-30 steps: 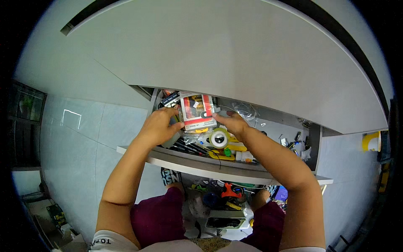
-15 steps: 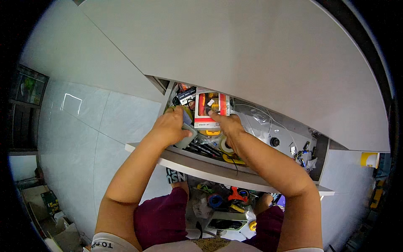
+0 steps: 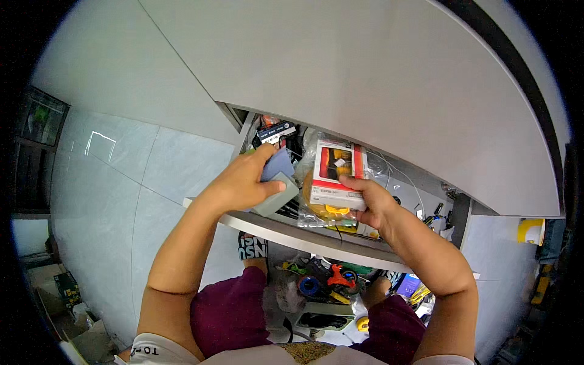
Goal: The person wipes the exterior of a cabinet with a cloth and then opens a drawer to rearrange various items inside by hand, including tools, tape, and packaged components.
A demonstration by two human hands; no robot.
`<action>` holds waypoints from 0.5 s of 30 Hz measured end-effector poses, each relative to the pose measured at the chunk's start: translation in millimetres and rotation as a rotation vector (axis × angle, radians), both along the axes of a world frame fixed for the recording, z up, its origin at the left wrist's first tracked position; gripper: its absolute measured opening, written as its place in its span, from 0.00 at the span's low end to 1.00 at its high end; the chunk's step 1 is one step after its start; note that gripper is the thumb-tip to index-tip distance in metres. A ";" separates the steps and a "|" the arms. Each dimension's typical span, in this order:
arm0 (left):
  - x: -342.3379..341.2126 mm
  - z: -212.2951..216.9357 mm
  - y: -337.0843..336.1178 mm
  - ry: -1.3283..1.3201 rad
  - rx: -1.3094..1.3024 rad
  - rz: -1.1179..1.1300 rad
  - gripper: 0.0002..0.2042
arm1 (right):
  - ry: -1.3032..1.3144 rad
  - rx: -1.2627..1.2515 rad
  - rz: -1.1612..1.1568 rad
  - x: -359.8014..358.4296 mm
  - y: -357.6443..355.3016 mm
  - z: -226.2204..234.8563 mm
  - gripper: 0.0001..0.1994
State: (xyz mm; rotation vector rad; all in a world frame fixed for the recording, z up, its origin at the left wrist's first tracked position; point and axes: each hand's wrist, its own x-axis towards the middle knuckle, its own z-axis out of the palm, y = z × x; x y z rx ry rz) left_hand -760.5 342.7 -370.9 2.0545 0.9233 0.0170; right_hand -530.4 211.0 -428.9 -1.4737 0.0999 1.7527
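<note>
Compared with half a second ago, the left hand (image 3: 243,182) is now lifting a grey-green rectangular block (image 3: 275,194) together with a flat blue-grey card (image 3: 278,163) out of the open grey drawer (image 3: 316,238); earlier it was only pressing down among the contents. The right hand (image 3: 370,204) is still gripping the red-and-white rectangular cardboard package (image 3: 334,173), now raised and tilted above the drawer. Both forearms are reaching up from the lower edge, the left wrist bent inward with fingers curled around the block, the right thumb lying across the package's lower white band. Beneath the package a clear plastic bag with yellow contents (image 3: 322,210) is lying in the drawer. A small black packet with white print (image 3: 275,131) is sitting at the drawer's back left corner.
</note>
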 end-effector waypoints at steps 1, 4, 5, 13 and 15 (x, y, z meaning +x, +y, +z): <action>-3.8 7.1 1.5 -0.071 -0.077 0.029 0.25 | -0.034 -0.020 -0.005 0.6 -7.1 12.4 0.18; -30.2 23.9 4.4 -0.352 -0.174 0.099 0.24 | -0.023 0.008 -0.049 -4.5 -28.7 51.9 0.21; -36.7 45.6 3.3 -0.454 -0.254 0.117 0.24 | 0.010 0.049 -0.044 -3.7 -39.5 64.6 0.21; -170.1 38.4 8.1 -0.664 -0.290 0.792 0.25 | 0.249 0.321 0.087 -117.6 -42.9 144.9 0.26; -201.8 8.9 2.7 -0.714 -0.330 0.894 0.23 | 0.152 0.502 0.264 -165.7 -27.1 134.4 0.27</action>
